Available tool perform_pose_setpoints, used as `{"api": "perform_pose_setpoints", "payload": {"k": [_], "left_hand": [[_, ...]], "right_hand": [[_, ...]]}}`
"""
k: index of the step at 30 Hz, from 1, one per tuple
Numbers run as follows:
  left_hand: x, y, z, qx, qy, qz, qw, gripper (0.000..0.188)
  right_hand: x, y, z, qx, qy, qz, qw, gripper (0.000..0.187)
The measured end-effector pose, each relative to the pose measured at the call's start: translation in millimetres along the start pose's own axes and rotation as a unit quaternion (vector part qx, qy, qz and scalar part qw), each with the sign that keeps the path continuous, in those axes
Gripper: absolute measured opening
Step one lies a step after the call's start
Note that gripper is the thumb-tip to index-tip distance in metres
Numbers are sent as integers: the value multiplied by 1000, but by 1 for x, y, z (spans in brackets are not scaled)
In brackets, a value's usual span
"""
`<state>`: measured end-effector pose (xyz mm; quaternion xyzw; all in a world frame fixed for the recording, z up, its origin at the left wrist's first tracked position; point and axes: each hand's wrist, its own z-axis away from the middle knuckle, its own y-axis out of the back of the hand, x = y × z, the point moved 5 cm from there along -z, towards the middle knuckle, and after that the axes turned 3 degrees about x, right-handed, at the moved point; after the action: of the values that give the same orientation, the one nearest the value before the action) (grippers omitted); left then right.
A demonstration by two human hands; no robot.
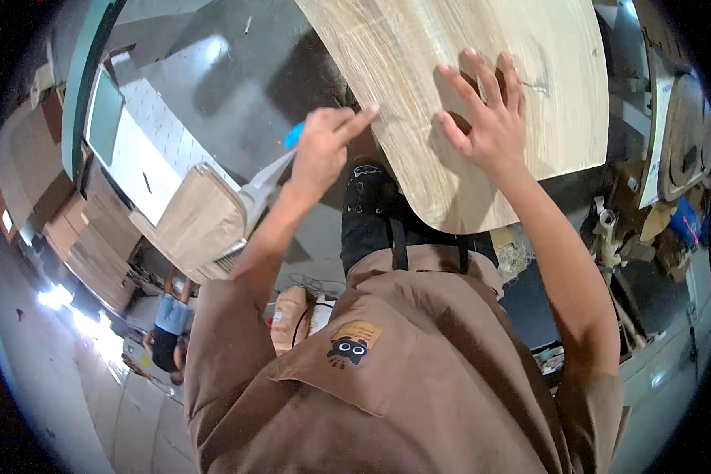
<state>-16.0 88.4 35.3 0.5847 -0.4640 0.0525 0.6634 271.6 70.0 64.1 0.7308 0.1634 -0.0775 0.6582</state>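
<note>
A large wood-grain board (403, 95) with a rounded near corner lies in front of me. On its top face my right hand (490, 118) rests open, fingers spread. My left hand (324, 150) is at the board's left edge, index finger stretched to that edge and the other fingers curled in. Beside its knuckles a small blue piece (294, 135) sticks out; whether the fingers hold it is hidden. A pale strip (270, 175) runs behind the left wrist toward the lower left.
To the left, wood-grain panels (201, 213) are stacked by a white board (134, 150). Further off a person (170, 324) is bent over. On the right are a blue bag (686, 221), scraps and another wooden panel (682, 142). A brown paper package (289, 320) stands near my left side.
</note>
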Motion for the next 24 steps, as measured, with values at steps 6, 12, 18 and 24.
{"api": "perform_pose_setpoints", "payload": {"k": [6,12,18,24], "left_hand": [[119,-79,117,67,137,-49,987,61],[225,-162,159,165,261,-118,944,59],[292,-249,145,263,352,-17,898,85],[344,-328,77,187,211,46,958,78]], "right_hand": [[-1,9,7,-12,16,-19,1000,68],[1,8,18,12,28,-51,998,71],[-10,10,23,-30,12,-8,999,72],[-5,-3,21,-2,33,58,998,72]]}}
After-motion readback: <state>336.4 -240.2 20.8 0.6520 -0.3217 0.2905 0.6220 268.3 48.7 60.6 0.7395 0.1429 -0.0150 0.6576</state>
